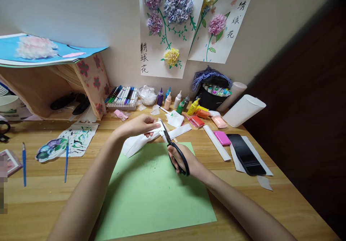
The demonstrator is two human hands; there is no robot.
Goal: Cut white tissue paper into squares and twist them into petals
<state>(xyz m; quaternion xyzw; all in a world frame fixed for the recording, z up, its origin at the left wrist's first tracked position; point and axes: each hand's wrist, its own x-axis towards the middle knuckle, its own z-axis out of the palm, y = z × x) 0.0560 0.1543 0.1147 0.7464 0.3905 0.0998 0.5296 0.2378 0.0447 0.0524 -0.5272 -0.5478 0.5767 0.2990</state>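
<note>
My left hand [144, 124] pinches a small white strip of paper [161, 126] above the far edge of a green sheet [156, 194]. Black-handled scissors [173, 147] are in my right hand [183, 158], its fingers through the loops. Their blades point up and away, and the tips meet the strip's right end. Whether the blades are parted is too fine to make out. Beneath my hands lie more white paper pieces, a long curved one [135, 146] at the left and a flat strip [180, 132] at the right.
Paint bottles [177, 99], markers [123, 96] and a bowl of white scraps [147, 96] line the wall. A paint palette [51, 149] and brushes [66, 161] lie left. On the right are a phone [246, 154], a pink packet [222, 138] and a paper roll [244, 110].
</note>
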